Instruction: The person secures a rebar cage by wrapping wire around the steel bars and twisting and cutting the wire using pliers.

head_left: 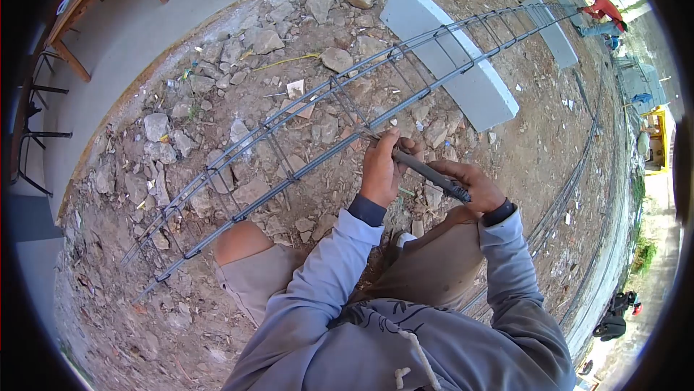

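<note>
A long steel rebar cage runs diagonally from the lower left to the far upper right. My left hand is closed around a long, dark hand tool close to the cage's near bars. The tool's tip meets or nearly meets a bar there; the exact contact is too small to make out. At its other end the tool has a dark ribbed grip. My right hand closes on that end, its fingers bent over the handle.
Light grey slabs lie under the cage. Broken stones cover the dirt on the left. Long loose bars lie on the right. Another person in a red top crouches at the cage's far end. A wooden table stands upper left.
</note>
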